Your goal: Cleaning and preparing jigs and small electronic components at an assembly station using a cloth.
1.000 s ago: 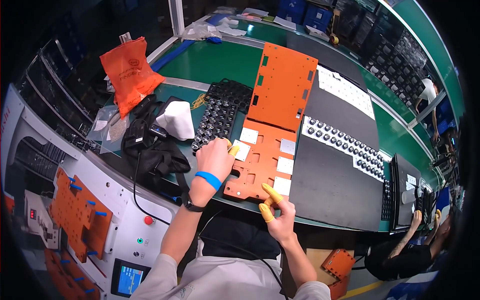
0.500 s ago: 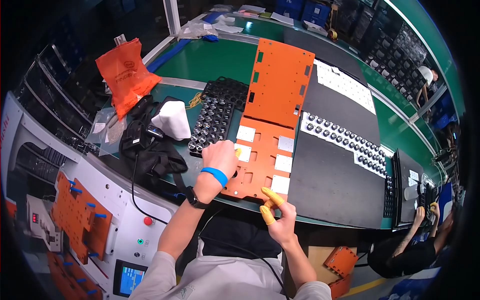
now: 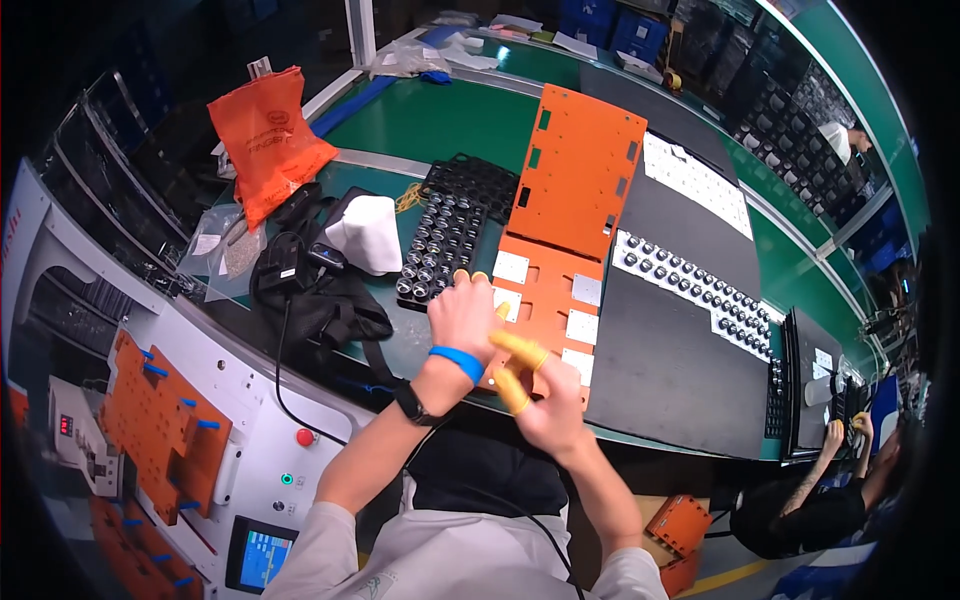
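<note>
My left hand (image 3: pixel 462 318), with yellow finger cots, a blue wristband and a dark watch, is curled palm down between the black tray of round lens-like parts (image 3: pixel 438 240) and the lower orange fixture plate (image 3: pixel 546 297). Its fingers are bent under, so whatever they hold is hidden. Close on its right, my right hand (image 3: pixel 550 405) has a cotted thumb and forefinger stretched out and apart, with nothing visible between them. White square plates (image 3: pixel 582 325) lie in the fixture in two columns. The fixture's upper orange panel (image 3: pixel 578 170) extends beyond it.
A black mat (image 3: pixel 670 370) to the right bears white strips with rows of round black parts (image 3: pixel 690 283). At left are a white block-shaped object (image 3: pixel 368 235), black straps and cable (image 3: pixel 320 310), and an orange bag (image 3: pixel 268 150). A co-worker (image 3: pixel 810 500) works at far right.
My right hand has moved up and left, bringing its forefinger beside my left hand. The whole view has shifted slightly; my left hand stays near the same fixture edge.
</note>
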A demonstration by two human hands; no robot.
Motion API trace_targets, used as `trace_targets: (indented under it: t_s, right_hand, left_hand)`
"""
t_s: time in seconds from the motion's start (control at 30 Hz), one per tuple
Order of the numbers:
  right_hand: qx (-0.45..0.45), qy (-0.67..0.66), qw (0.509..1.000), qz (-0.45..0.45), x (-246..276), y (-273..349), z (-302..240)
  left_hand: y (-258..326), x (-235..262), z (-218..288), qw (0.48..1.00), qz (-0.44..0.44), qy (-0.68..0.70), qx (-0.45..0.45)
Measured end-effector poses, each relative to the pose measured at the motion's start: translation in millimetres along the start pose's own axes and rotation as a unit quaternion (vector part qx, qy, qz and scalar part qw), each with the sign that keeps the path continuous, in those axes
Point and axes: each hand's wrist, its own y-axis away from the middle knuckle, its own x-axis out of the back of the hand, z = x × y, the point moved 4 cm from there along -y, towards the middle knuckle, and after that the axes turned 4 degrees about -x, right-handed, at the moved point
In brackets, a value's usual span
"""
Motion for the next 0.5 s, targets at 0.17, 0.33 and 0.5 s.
trace_targets:
  t_s: [0.17, 0.33, 0.5]
  right_hand:
    - [0.021, 0.035, 0.997, 0.072, 8, -93, 3]
    - [0.011, 0.275, 0.961, -0.038, -33, -175, 58]
    - [-0.017, 0.424, 0.904, -0.045, -70, -208, 115]
  left_hand:
    - [38, 35, -12, 0.958, 0.064, 0.280, -0.019]
    - [85, 10, -47, 0.488, -0.218, 0.840, 0.091]
    - [108, 21, -51, 0.352, -0.249, 0.898, 0.091]
